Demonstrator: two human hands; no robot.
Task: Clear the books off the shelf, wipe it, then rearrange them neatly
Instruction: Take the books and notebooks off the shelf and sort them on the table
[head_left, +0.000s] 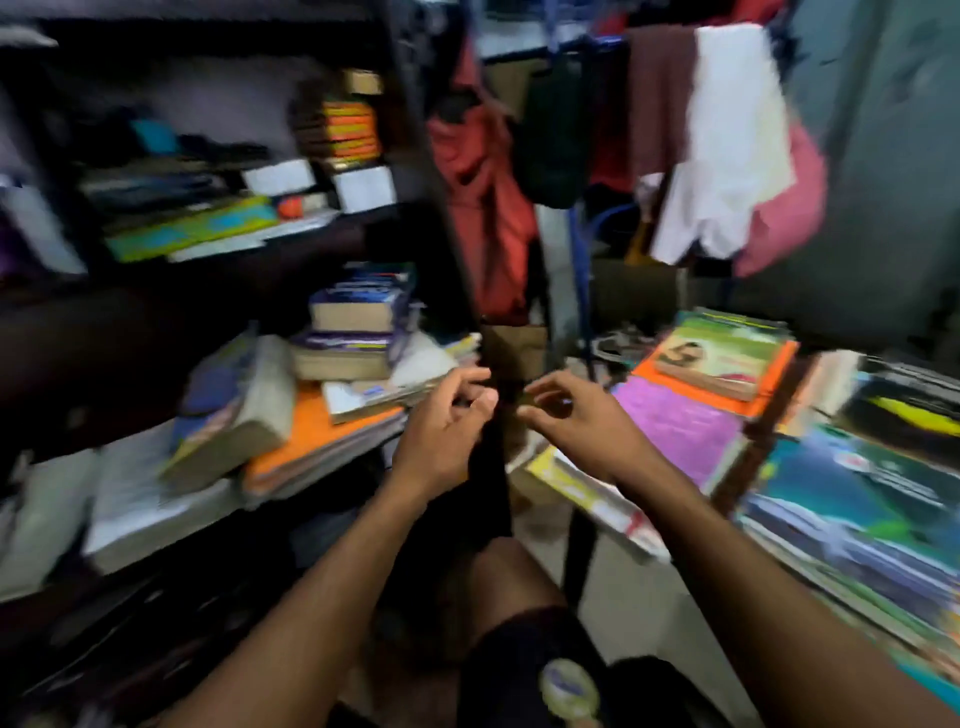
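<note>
The frame is motion-blurred. A dark shelf unit (447, 218) fills the left half, its shelves cluttered with books. On the middle shelf lie a thick tilted book (244, 410), an orange book (311, 441) and a stack of thick books (353, 332). My left hand (441, 431) hovers by the shelf's right upright with loosely curled fingers, holding nothing. Just right of it my right hand (571, 421) also hangs empty, fingers relaxed. More books are stacked on the right: a purple one (675, 426), an orange-edged pile (727, 358) and blue-green covers (857, 499).
Clothes hang on a rack behind: a red garment (483, 171), a white cloth (727, 140) and a pink one (789, 208). The upper shelf holds boxes and an orange stack (348, 130). My knee (514, 582) is below, over a patch of bare floor (623, 613).
</note>
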